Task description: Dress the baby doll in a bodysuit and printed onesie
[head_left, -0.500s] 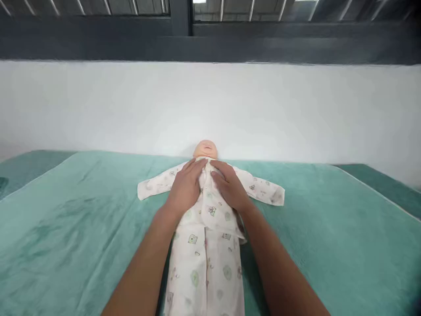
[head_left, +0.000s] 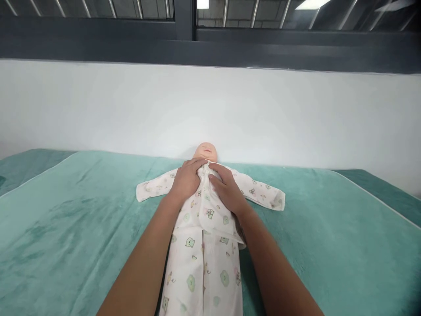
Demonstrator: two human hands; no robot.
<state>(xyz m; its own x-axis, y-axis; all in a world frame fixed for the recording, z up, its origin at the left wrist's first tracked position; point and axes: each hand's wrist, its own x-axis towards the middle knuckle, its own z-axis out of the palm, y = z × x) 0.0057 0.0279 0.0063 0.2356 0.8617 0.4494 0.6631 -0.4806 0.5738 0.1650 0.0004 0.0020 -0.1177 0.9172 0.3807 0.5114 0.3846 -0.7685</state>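
Left hand (head_left: 187,177), right hand (head_left: 227,188) slightly apart, both on shirt (head_left: 205,208) front; cannot tell if pinching cloth. Doll (head_left: 206,151) under both, head just beyond fingertips. Shirt likely light, soft, creases easily; best hold: front edges between hands.

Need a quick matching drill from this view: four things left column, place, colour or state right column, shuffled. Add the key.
Things:
1. Doll
2. Shirt
3. Blanket
4. Left hand

Descriptions:
A. Green, spread beneath everything else listed
B. On the upper front of the garment, fingers near the collar
C. Lying face up, head toward the white wall
D. White with small prints, both sleeves stretched out sideways

Pairs: 1-C, 2-D, 3-A, 4-B
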